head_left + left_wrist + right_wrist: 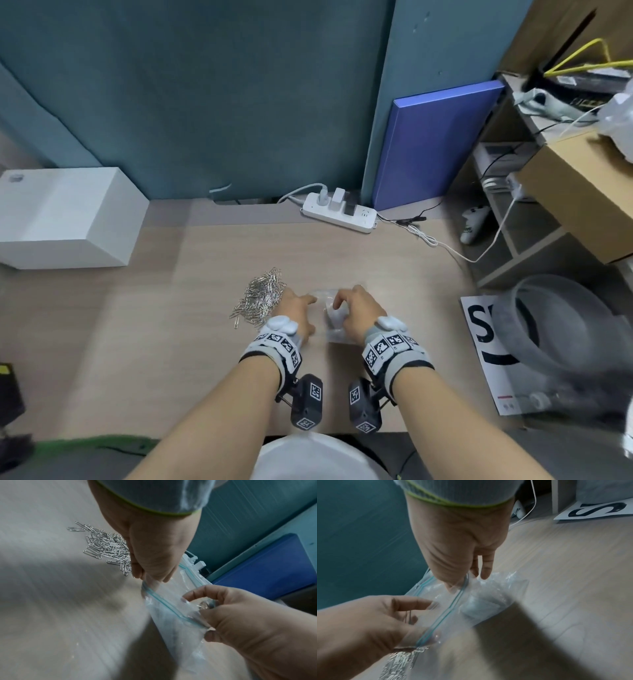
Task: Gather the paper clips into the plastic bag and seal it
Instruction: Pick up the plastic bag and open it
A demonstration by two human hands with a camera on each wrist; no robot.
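A clear plastic bag with a teal zip strip lies on the wooden desk between my hands. My left hand pinches the bag's mouth at its left end. At the other end my right hand grips the mouth, thumb inside the opening. The mouth is spread partly open. A folded white piece shows inside the bag. A pile of silver paper clips lies on the desk just left of my left hand.
A white box stands at the left. At the back are a power strip and a blue folder. A grey round bin and a printed sheet are at the right, and a white cable crosses the desk.
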